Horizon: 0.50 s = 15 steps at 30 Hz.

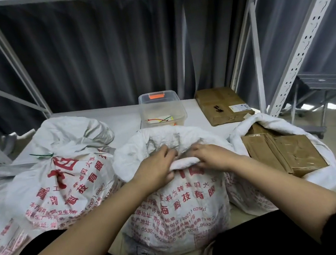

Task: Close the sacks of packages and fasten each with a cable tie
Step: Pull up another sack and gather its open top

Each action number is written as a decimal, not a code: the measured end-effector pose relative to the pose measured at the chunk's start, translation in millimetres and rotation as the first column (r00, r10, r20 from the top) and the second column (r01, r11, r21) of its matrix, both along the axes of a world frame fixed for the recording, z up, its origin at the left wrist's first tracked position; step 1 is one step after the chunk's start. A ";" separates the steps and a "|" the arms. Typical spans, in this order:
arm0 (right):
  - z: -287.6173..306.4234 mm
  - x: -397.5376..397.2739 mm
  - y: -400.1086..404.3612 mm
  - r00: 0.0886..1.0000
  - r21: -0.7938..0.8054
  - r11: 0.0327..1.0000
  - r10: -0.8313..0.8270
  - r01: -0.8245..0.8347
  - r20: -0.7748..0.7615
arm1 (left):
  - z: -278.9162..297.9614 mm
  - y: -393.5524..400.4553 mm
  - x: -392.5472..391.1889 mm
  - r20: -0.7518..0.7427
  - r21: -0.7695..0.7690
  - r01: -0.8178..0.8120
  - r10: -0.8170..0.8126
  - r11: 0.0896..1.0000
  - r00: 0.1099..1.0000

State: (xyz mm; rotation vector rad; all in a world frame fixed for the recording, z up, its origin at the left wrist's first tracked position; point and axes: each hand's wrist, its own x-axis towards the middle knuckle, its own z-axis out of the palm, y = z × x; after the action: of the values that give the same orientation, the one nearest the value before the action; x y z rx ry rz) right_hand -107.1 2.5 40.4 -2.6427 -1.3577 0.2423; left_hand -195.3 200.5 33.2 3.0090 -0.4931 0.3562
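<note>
L sack (64, 181) tied w/ green tie (41, 155); I've both hands, left (157, 166) & right (212, 157), clutching middle sack (178, 206) rim, mouth open; R sack (254, 193) open; ties in tub (162, 111).

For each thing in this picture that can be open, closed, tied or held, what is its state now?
Left sack: closed, tied with a green cable tie.
Middle sack: open, its near rim gripped by both hands.
Right sack: open, brown packages showing inside.
Clear plastic box: no lid on, coloured cable ties inside.
Left hand: grips the middle sack's rim.
Right hand: grips the same rim.
</note>
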 end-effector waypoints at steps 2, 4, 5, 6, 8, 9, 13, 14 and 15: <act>-9.1 -4.9 -11.7 0.915 0.010 0.997 0.064 -0.074 0.398 | -1.6 3.5 2.9 -0.158 -0.007 -0.083 0.081 0.997 0.984; -18.0 -7.6 -25.5 0.827 0.043 0.989 0.096 -0.143 0.554 | -2.0 10.0 4.3 -0.234 0.044 -0.050 0.059 0.998 0.970; -21.6 -7.8 -30.3 0.802 0.042 0.985 0.111 -0.167 0.587 | -2.1 14.0 4.8 -0.243 0.056 -0.019 0.032 0.998 0.970; -24.9 -7.2 -33.5 0.778 0.033 0.983 0.123 -0.182 0.617 | -3.7 17.8 6.3 -0.235 0.095 0.022 0.001 0.995 0.972; -28.2 -8.9 -33.8 0.738 0.022 0.984 0.119 -0.178 0.664 | -9.5 24.0 7.7 -0.125 0.279 0.113 -0.081 0.953 0.989; -29.6 -8.9 -32.0 0.731 0.025 0.988 0.095 -0.152 0.676 | -10.6 26.0 7.2 -0.058 0.351 0.114 -0.100 0.929 0.993; -29.6 -13.4 -23.3 0.841 -0.018 1.000 0.029 -0.024 0.541 | -21.5 28.6 3.2 0.179 0.426 0.029 -0.116 0.904 0.977; -26.2 -16.7 -19.1 0.908 -0.040 0.999 0.014 0.002 0.418 | -25.2 26.5 1.8 0.221 0.425 0.036 -0.143 0.904 0.965; -23.0 -19.9 -13.0 0.966 -0.055 0.998 -0.020 0.036 0.257 | -27.5 24.1 0.1 0.247 0.421 0.045 -0.162 0.906 0.955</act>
State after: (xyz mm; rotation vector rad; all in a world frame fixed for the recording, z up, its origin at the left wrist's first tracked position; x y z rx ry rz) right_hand -127.1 -10.6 17.4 -2.8194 -1.4030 -0.0677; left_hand -195.2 224.6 5.7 3.3282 -0.8486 0.7623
